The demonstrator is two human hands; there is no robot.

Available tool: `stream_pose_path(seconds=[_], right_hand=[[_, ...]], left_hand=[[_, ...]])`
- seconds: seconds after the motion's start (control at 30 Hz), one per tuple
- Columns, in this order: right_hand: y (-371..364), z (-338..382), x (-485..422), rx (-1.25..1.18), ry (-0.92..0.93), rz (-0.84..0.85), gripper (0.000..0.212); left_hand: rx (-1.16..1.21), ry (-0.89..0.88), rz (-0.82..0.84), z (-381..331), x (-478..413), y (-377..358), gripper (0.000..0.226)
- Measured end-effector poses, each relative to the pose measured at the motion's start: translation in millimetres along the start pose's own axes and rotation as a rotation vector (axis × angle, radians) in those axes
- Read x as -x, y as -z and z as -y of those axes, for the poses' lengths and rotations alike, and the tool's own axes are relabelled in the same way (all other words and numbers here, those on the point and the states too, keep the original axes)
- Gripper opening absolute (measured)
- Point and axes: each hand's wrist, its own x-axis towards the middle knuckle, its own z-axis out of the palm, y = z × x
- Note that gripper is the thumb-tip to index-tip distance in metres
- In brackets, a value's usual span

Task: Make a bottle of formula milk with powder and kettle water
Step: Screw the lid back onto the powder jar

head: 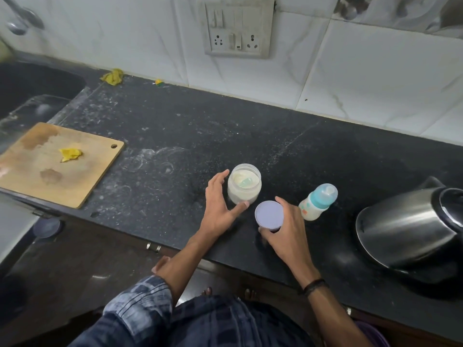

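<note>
Cutting board (95,159) beside sink (30,88)

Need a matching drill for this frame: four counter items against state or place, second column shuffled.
Column A
1. powder jar
2. purple lid
3. baby bottle
4. kettle

Column B
a. farthest right
b. held in the right hand
c. open, powder showing
d. standing, teal cap on

Pairs: 1-c, 2-b, 3-d, 4-a
</note>
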Motion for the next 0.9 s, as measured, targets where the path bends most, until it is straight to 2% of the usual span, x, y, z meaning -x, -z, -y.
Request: stream_pose_path(seconds=[0.2,0.37,0.53,0.77,0.9], right_hand=[[8,19,-11,-0.128,0.066,-0.084,0.085],[14,33,-25,-0.239,0.117,-0.092,0.085],[20,49,-39,-0.313,0.15,-0.078,0.086],[22,71,-63,-0.245,0.219,-0.028,0.086],[25,85,-76,-0.083,0.241,0.063,0.088]], left_hand=[[-0.089,-0.011,0.061,-1,-12,6,0.099],[-0.113,-0.003,0.1,-5,-21,11,0.108],[-0.112,-0.049,0.137,-3,-24,11,0.099],[-0.045,-0.028,0.148,-10,-28,7,0.087],[0.006,0.013,0.137,-13,-29,5,0.085]])
